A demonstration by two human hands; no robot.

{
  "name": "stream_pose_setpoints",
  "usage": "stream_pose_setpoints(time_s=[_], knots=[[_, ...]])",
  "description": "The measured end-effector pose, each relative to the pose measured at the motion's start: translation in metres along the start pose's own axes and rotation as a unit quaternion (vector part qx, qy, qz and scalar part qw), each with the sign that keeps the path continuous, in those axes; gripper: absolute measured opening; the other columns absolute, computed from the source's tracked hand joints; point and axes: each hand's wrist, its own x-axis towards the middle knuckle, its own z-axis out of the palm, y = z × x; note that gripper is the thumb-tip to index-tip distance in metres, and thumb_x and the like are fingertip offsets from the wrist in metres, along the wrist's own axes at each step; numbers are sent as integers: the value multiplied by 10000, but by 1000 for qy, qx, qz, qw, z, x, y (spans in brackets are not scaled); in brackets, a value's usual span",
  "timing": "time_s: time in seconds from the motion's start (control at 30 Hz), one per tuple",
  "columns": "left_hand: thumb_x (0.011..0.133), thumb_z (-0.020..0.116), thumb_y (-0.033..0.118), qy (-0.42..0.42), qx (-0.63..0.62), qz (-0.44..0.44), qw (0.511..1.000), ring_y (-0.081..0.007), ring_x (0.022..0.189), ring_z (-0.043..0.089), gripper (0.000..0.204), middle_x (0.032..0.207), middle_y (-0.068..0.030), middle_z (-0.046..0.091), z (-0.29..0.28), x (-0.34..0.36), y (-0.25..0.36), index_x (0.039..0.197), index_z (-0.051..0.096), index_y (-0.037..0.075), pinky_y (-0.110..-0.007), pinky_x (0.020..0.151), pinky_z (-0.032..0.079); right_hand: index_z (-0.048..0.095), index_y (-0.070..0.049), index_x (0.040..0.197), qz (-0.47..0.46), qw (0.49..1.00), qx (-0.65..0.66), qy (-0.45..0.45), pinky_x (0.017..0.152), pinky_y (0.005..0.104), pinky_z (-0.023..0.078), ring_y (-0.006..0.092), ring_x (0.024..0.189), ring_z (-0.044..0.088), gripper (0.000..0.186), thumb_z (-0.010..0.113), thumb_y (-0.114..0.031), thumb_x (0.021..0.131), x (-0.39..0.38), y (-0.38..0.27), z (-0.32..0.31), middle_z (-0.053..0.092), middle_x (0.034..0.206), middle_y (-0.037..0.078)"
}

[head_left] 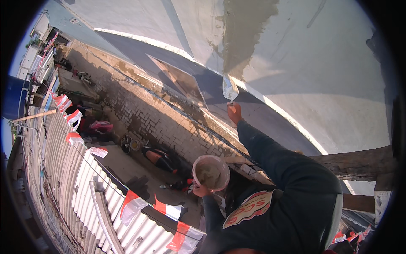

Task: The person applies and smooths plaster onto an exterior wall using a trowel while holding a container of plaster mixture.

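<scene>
1. The right hand (234,113) is wrapped around the handle of a trowel (230,89), below the wall's dark patch (244,44).
2. The trowel's blade points away from the person, its long axis running nearly up the view, top leaning slightly left; contact with the wall (304,67) cannot be told.
3. The left hand (201,191) grips the near side of a bucket (223,164) of grey mix (209,175).

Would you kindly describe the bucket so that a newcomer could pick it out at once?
Start from the corrugated roof at lower left. To its right, the person's left hand holds a round bucket. Its pale pink rim and the grey-brown mix inside set it apart from the darker things around it.
</scene>
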Motion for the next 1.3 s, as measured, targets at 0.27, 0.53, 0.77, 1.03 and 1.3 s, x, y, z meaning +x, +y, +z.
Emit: stream_pose_setpoints(time_s=[0.27, 0.53, 0.77, 1.03, 1.3], knots=[[667, 512, -129, -18, 35, 5, 999, -180, 842, 662, 478, 1005, -109, 690, 8, 4, -1, 1116, 661, -61, -315, 763, 541, 613, 63, 770, -7, 1000, -24, 7, 580, 479, 424, 433, 645, 616, 323, 619, -242, 875, -4, 17, -11, 600, 654, 240], [867, 530, 23, -12, -12, 13, 1000, -199, 873, 652, 292, 1038, -151, 700, 12, 3, -4, 1103, 670, -79, -326, 783, 508, 644, 39, 882, 238, 965, 51, -100, 731, 465, 515, 401, 819, 679, 294, 621, -246, 813, -40, -18, -20, 684, 846, 244], [678, 478, -147, -19, -31, 15, 999, -177, 858, 659, 504, 1018, -102, 692, 9, 9, -17, 1136, 662, -49, -319, 778, 531, 574, -66, 1032, 99, 992, 58, -59, 817, 422, 495, 353, 998, 617, 315, 627, -296, 824, -12, -27, -21, 630, 1024, 176], [663, 462, -125, -17, -26, 16, 999, -198, 865, 668, 514, 1040, -121, 691, 0, 12, -23, 1137, 653, -64, -319, 794, 529, 615, -24, 930, -23, 971, -218, -101, 760, 480, 515, 432, 906, 623, 303, 650, -294, 797, 27, -64, -52, 654, 922, 217], [694, 543, -73, 14, 66, 43, 997, -194, 806, 656, 418, 1008, -115, 696, 7, 9, -11, 1096, 662, -72, -330, 746, 527, 647, -28, 1029, 77, 948, -285, -117, 870, 498, 501, 412, 1003, 633, 353, 612, -288, 793, 35, -73, -98, 654, 1051, 232]])
